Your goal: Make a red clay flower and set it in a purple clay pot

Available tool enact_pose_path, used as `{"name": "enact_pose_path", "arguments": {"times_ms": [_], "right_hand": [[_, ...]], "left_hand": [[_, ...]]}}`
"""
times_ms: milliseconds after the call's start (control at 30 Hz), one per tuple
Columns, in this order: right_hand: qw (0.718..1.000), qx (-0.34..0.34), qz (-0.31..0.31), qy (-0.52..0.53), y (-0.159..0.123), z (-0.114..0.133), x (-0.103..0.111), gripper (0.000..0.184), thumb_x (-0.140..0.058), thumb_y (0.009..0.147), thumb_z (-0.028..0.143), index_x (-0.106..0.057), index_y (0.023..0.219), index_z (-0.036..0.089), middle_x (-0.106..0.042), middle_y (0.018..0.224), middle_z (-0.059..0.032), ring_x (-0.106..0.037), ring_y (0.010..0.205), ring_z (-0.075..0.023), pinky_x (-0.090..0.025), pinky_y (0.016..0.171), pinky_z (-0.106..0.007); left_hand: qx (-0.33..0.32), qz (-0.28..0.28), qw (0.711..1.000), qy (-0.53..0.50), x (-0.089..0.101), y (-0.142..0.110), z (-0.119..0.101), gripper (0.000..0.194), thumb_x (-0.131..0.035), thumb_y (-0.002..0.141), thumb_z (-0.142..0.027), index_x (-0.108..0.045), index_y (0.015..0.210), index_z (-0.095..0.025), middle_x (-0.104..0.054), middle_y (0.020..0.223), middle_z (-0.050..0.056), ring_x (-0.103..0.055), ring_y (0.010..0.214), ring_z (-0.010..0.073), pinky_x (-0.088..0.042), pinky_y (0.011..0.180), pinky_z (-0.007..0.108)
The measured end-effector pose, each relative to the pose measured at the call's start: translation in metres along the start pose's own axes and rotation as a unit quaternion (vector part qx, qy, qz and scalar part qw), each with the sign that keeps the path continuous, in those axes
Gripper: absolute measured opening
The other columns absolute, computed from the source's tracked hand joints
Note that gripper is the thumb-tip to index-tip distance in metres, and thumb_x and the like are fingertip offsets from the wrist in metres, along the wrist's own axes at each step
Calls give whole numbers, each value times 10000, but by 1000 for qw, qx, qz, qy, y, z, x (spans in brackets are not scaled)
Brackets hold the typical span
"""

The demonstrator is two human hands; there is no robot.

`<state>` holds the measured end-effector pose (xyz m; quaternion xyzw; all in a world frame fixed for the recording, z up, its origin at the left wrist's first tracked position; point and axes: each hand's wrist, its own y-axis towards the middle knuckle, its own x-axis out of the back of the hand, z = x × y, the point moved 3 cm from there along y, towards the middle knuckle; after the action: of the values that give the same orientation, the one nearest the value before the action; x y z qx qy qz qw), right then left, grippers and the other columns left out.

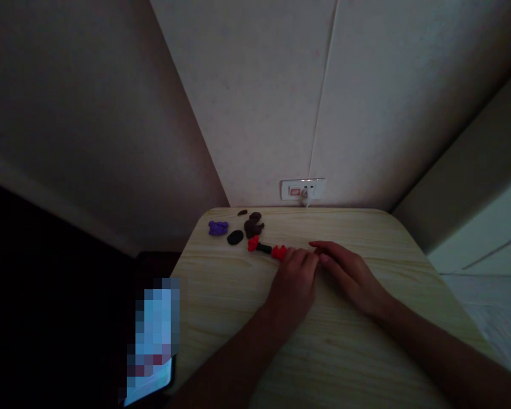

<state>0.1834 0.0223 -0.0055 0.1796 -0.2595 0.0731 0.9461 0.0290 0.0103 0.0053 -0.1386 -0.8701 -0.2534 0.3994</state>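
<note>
My left hand is curled with its fingers closed over the wooden table. Whatever lies inside its grip is hidden. A red clay-like piece sticks out beside its knuckles, joined or touching a short black bar. At the bar's far end sits another red piece. My right hand meets the left one's fingertips, its fingers stretched out and its thumb below them. Just beyond are a flat black oval, a purple lump and dark brown lumps.
A small brown bit lies near the table's back edge. Behind, a wall socket holds a white plug. A lit screen, partly pixelated, stands at the table's left edge. Walls rise behind and left; a pale cabinet-like surface is at right.
</note>
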Motion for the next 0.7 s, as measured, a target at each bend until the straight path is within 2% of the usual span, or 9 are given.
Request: {"name": "enact_pose_path", "arguments": {"times_ms": [133,267,367,533,633,700], "right_hand": [[998,51,24,-26,-3,6,-5,393,-513,996,253,-584,1380,209,-713,1238,-126,-707,1053,-260,-577,935,-436],[995,89,20,-34,-5,14,-8,448,-576,909,163,-574,1355,202,-698,1188,-134,-702,989,-254,-595,866,-409],[995,88,12,-36,-5,17,-8,439,-596,876,137,-587,1310,203,-680,1184,-136,-685,1001,-258,-590,855,-400],[999,48,20,0,-4,11,-6,418,-593,870,160,-590,1285,204,-695,1149,-114,-690,863,-229,-588,771,-378],[999,27,24,20,-5,7,-7,427,-580,891,190,-576,1318,201,-713,1103,-99,-697,865,-232,-584,775,-380],[999,14,30,24,-5,6,-7,396,-581,916,235,-580,1310,190,-717,1011,-86,-692,824,-230,-575,730,-367]], "left_hand": [[-7,31,991,129,-1,2,1,274,-468,983,-79,-667,1169,-110,-692,1108,140,-584,1058,299,-498,989,448],[-15,43,981,187,-4,2,-2,235,-492,975,-102,-672,1126,-106,-673,1105,154,-569,1037,315,-511,945,470],[-6,36,981,189,-4,2,-2,228,-520,956,-102,-664,1133,-117,-660,1123,150,-561,1040,316,-516,938,476],[6,12,990,142,3,2,-6,298,-582,909,-138,-629,1204,-151,-627,1207,145,-546,1093,313,-508,995,489],[5,15,994,105,13,2,-14,412,-661,831,-160,-609,1240,-173,-608,1245,142,-536,1143,323,-490,1046,509],[5,14,996,90,26,1,-20,453,-654,817,-151,-602,1265,-183,-593,1277,143,-534,1185,328,-477,1074,524]]}}
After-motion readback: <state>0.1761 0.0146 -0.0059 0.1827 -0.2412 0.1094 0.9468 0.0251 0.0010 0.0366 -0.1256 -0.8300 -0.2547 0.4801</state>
